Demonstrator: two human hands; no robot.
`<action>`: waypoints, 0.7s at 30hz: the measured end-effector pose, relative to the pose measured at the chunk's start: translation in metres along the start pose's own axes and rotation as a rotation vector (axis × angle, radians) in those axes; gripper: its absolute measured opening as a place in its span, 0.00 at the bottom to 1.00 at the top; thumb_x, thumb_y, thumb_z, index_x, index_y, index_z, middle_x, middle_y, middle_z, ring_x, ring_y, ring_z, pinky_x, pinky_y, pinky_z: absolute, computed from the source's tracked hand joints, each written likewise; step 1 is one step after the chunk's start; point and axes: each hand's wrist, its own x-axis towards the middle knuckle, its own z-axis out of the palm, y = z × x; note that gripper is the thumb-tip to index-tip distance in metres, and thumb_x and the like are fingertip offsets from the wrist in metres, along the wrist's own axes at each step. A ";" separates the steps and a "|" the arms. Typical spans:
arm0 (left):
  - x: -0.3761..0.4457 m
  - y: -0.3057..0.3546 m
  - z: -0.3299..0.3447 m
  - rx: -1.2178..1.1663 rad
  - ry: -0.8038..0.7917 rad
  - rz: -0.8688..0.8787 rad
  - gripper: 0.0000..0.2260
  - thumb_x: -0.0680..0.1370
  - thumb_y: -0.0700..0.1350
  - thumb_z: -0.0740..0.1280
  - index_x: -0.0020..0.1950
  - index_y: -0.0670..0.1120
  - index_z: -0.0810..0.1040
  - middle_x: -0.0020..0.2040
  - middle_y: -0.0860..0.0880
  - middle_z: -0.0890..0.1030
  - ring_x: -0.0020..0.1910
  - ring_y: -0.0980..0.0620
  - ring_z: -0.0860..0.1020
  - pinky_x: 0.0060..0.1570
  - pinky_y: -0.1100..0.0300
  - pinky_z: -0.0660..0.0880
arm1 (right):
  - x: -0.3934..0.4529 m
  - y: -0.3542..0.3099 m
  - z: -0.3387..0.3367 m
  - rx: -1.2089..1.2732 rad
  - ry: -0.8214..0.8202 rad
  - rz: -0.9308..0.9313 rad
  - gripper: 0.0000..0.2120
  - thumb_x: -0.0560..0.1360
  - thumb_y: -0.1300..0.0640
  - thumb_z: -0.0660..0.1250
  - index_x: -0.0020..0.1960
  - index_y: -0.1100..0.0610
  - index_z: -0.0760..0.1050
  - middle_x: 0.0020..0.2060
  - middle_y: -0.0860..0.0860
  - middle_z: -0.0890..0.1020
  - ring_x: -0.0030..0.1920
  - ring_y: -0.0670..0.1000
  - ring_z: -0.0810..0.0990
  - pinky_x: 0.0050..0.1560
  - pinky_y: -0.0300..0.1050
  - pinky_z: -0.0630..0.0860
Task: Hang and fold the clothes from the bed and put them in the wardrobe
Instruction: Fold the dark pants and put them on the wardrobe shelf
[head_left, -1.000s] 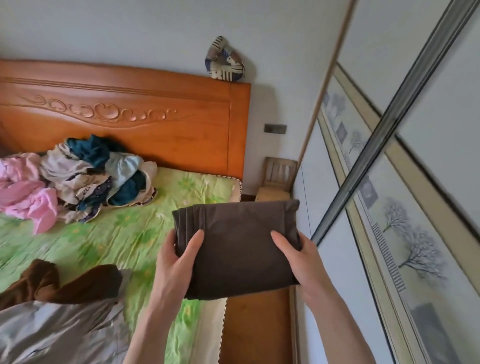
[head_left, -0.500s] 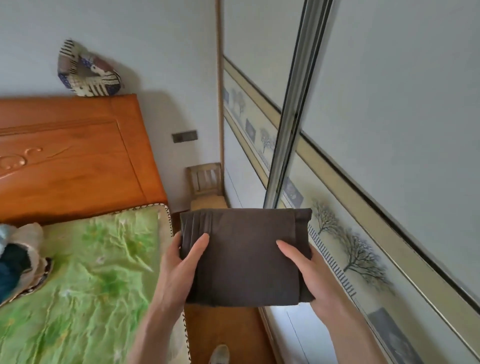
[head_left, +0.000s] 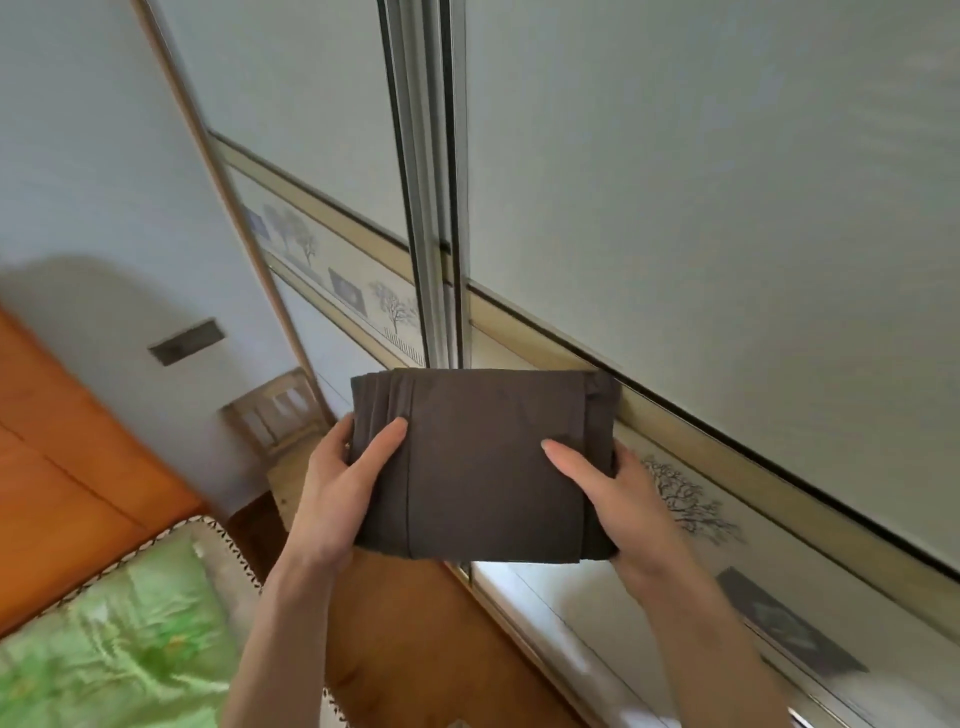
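Note:
A folded dark brown garment is held flat in front of me, between both hands. My left hand grips its left edge, thumb on top and fingers underneath. My right hand grips the right edge the same way. The wardrobe fills the right and upper view, its pale sliding doors shut, with the metal door frames meeting right behind the garment. A corner of the bed with its green sheet shows at the lower left; the other clothes are out of view.
The orange wooden headboard stands at the left. A small wooden chair sits in the gap between bed and wardrobe, below a dark wall plate. Brown wooden floor runs along the wardrobe's bottom rail.
My view has swung right, from the bed with its pile of clothes to the wardrobe doors. Both hands kept their hold on the folded garment and carried it toward the doors.

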 end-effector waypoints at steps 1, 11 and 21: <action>0.002 0.000 0.003 0.003 -0.009 -0.009 0.33 0.68 0.68 0.75 0.69 0.55 0.77 0.60 0.51 0.85 0.58 0.47 0.85 0.62 0.41 0.81 | -0.002 0.003 0.000 0.003 0.019 -0.006 0.18 0.72 0.49 0.78 0.61 0.43 0.80 0.52 0.43 0.88 0.52 0.47 0.87 0.52 0.52 0.85; 0.061 0.012 0.006 -0.035 -0.227 -0.028 0.19 0.73 0.61 0.73 0.63 0.67 0.74 0.58 0.57 0.84 0.55 0.53 0.85 0.56 0.50 0.82 | 0.003 0.010 0.035 0.099 0.283 0.002 0.33 0.60 0.38 0.78 0.63 0.42 0.76 0.53 0.46 0.87 0.52 0.51 0.87 0.54 0.57 0.85; 0.173 0.035 0.006 0.139 -0.605 0.004 0.18 0.71 0.61 0.74 0.59 0.66 0.77 0.51 0.64 0.84 0.51 0.62 0.84 0.42 0.64 0.82 | 0.033 0.011 0.095 0.331 0.668 0.022 0.30 0.58 0.42 0.79 0.59 0.47 0.78 0.49 0.51 0.88 0.49 0.59 0.87 0.54 0.61 0.84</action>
